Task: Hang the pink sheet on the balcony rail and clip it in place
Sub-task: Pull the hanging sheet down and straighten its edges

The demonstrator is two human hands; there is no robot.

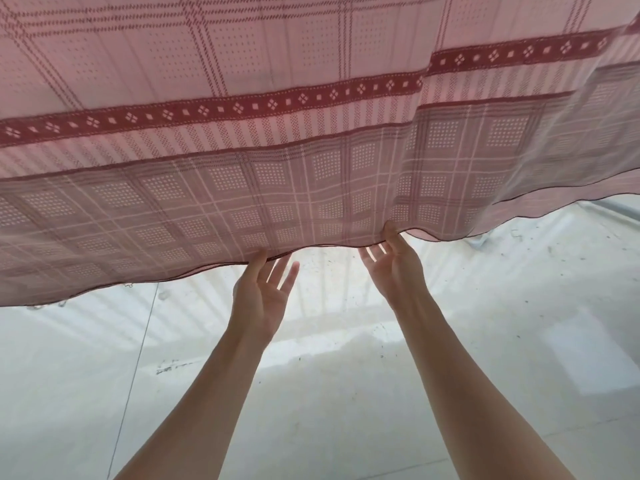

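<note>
- Pink checked cotton sheet [311, 133] with its maroon diamond band hangs spread in front of me, hem just above the pale tiled floor [311, 393].
- My left hand [263, 292] and right hand [394, 268]: fingers spread, touching the hem, gripping nothing.
- Step, I reckon: evening the drape.
- Next: clips, and I see none.
- Count: one sheet, two hands.

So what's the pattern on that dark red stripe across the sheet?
Little white diamonds in a row along the dark red stripe of the pink sheet, seen in the head view.
</note>
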